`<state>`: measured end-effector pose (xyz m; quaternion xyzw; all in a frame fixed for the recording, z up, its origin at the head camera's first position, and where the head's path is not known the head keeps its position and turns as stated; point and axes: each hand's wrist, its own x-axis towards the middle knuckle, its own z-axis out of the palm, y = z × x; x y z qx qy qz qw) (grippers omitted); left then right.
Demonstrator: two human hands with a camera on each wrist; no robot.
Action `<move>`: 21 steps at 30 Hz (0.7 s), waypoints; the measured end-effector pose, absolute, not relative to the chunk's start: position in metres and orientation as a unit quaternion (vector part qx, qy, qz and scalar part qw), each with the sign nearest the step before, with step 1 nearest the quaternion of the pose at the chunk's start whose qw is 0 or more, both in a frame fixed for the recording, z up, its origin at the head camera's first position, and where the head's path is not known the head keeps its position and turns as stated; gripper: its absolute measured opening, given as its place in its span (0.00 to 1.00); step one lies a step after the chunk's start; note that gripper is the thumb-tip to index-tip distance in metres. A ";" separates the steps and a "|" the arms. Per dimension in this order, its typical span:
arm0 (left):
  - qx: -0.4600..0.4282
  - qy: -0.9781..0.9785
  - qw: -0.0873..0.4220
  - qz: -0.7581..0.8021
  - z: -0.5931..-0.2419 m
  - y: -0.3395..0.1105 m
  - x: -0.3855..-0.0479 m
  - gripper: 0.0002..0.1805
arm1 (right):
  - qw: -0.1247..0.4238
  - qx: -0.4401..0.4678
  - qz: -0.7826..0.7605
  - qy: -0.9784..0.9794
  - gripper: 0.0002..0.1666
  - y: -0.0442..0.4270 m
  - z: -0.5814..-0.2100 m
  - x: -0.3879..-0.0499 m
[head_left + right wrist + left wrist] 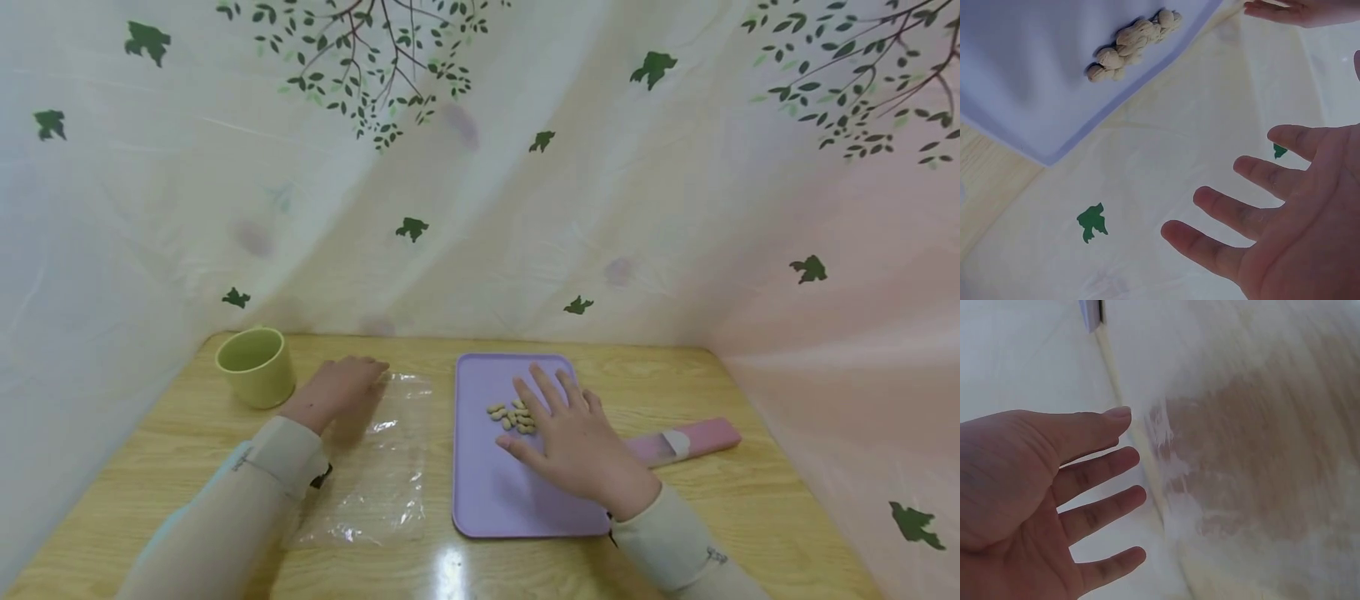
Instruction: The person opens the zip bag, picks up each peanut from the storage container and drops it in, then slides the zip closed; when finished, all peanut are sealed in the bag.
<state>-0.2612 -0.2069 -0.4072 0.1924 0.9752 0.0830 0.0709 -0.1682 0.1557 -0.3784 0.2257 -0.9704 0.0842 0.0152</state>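
Note:
Several peanuts in their shells (512,418) lie in a loose group on a purple tray (480,492). Over the tray's right side my right hand (581,442) hovers with fingers spread, holding nothing; it hides part of the tray and perhaps some peanuts. In the right wrist view the peanuts (1132,44) lie apart from that hand's fingertips (1175,232). My left hand (341,392) is above the far left part of a clear plastic bag (375,483), which lies flat on the table. The left wrist view shows the left hand's fingers (1104,506) extended with nothing in them.
A yellow-green mug (257,367) stands at the back left, close to the left forearm. Right of the tray lies a long pink and clear packet (708,437), partly behind the right hand. A patterned cloth (480,208) hangs along the back and sides of the wooden table (637,367).

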 end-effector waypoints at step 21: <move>0.189 0.975 0.071 0.089 -0.411 -0.201 -0.274 0.18 | -0.018 0.240 0.094 -0.966 0.51 0.138 -0.375 -0.164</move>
